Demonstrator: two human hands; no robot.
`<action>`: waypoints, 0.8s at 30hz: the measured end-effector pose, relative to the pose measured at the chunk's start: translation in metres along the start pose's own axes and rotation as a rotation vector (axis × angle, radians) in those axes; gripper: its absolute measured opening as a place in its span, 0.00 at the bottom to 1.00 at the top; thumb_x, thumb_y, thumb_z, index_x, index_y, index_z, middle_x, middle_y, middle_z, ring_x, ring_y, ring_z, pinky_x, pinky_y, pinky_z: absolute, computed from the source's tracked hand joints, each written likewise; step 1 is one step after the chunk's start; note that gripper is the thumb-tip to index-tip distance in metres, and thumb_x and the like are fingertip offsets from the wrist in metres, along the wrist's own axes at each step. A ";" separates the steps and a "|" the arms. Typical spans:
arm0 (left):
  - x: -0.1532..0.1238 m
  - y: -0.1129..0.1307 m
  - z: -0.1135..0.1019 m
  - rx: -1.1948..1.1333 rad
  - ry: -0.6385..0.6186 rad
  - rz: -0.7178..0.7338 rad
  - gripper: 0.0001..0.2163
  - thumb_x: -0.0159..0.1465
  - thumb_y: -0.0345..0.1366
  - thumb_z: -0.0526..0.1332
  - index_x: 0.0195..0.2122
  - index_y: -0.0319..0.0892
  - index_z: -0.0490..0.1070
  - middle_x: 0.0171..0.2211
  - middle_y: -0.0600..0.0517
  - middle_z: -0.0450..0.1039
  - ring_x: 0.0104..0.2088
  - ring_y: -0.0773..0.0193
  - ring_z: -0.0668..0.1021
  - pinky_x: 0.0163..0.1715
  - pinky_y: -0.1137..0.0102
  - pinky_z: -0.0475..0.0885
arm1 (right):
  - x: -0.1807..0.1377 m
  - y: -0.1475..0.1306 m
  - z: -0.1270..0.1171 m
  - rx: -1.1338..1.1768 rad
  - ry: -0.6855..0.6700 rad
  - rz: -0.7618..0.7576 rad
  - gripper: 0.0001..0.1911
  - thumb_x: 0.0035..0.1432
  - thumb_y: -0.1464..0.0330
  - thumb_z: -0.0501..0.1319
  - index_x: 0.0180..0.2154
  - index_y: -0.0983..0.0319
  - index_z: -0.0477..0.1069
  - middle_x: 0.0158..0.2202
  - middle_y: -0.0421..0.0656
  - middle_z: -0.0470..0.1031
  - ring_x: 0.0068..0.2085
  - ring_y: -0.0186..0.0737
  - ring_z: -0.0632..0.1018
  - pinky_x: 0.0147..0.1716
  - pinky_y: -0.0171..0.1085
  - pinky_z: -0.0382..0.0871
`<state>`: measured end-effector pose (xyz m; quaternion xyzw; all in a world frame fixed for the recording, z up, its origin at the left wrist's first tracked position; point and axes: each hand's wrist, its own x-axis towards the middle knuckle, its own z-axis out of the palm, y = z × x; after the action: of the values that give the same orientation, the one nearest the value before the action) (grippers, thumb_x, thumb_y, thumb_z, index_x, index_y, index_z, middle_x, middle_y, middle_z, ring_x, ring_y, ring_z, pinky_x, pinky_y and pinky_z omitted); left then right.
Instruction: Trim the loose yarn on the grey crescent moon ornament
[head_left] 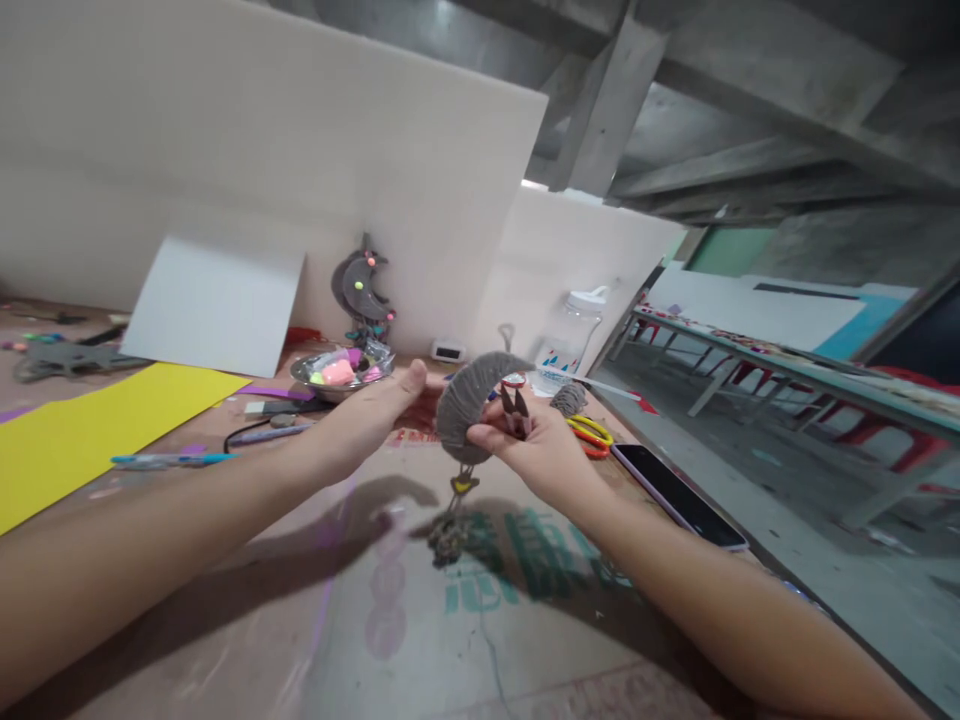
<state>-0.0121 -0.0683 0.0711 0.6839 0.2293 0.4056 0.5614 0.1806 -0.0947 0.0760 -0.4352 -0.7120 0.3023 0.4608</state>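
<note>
My left hand (375,410) and my right hand (536,445) together hold a crescent shape wrapped in grey yarn (469,395) above the table. The left hand grips its left side, thumb up. The right hand pinches its lower right end and also holds small thread snips (516,410). A beaded pendant (454,520) dangles from the crescent down to the table. A ball of grey yarn (568,399) lies just behind the right hand.
A phone (679,495) lies at the table's right edge beside orange-yellow scissors (591,433). A metal bowl of coloured beads (341,372), a finished grey moon ornament (364,285), a plastic jar (574,335), pens (172,459), yellow paper (90,425) and a white board (217,305) surround the work area.
</note>
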 end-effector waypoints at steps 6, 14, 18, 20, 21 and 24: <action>-0.010 0.024 0.003 0.432 0.106 0.059 0.09 0.60 0.40 0.59 0.33 0.41 0.74 0.30 0.53 0.75 0.31 0.66 0.75 0.31 0.74 0.69 | -0.002 -0.012 -0.012 -0.289 0.036 -0.151 0.08 0.53 0.64 0.60 0.30 0.62 0.74 0.27 0.41 0.76 0.30 0.37 0.75 0.30 0.35 0.67; 0.002 0.030 -0.025 0.342 0.278 0.037 0.11 0.60 0.43 0.60 0.27 0.39 0.69 0.22 0.55 0.70 0.21 0.72 0.69 0.22 0.77 0.63 | 0.009 -0.005 -0.028 -0.224 0.065 -0.170 0.17 0.60 0.58 0.53 0.38 0.63 0.75 0.34 0.44 0.78 0.38 0.42 0.77 0.38 0.39 0.69; 0.002 0.030 -0.026 0.306 0.260 0.035 0.11 0.60 0.42 0.60 0.28 0.39 0.69 0.22 0.55 0.69 0.21 0.72 0.68 0.23 0.76 0.64 | 0.011 -0.004 -0.026 -0.248 0.006 -0.184 0.18 0.58 0.56 0.55 0.40 0.62 0.75 0.35 0.44 0.78 0.39 0.43 0.77 0.38 0.38 0.70; 0.001 0.028 -0.021 0.280 0.210 0.038 0.10 0.60 0.41 0.59 0.29 0.39 0.69 0.24 0.55 0.70 0.25 0.70 0.71 0.27 0.75 0.66 | 0.007 -0.005 -0.023 -0.259 -0.029 -0.179 0.16 0.57 0.58 0.57 0.41 0.61 0.74 0.37 0.45 0.78 0.40 0.42 0.77 0.38 0.38 0.70; 0.000 0.026 -0.018 0.260 0.172 0.038 0.10 0.60 0.41 0.59 0.29 0.38 0.69 0.25 0.54 0.70 0.27 0.69 0.72 0.29 0.75 0.66 | 0.005 -0.007 -0.022 -0.258 -0.043 -0.172 0.16 0.56 0.59 0.58 0.41 0.61 0.74 0.39 0.45 0.78 0.40 0.42 0.77 0.38 0.38 0.70; -0.005 0.025 -0.009 0.201 0.046 0.017 0.09 0.61 0.40 0.59 0.29 0.39 0.70 0.26 0.55 0.69 0.28 0.70 0.71 0.30 0.75 0.66 | -0.004 -0.014 -0.019 -0.264 -0.118 -0.171 0.13 0.55 0.61 0.59 0.39 0.61 0.75 0.37 0.44 0.78 0.36 0.40 0.77 0.35 0.36 0.70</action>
<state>-0.0257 -0.0732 0.0943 0.7293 0.2757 0.4009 0.4810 0.1944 -0.1044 0.0937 -0.4114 -0.8057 0.1910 0.3809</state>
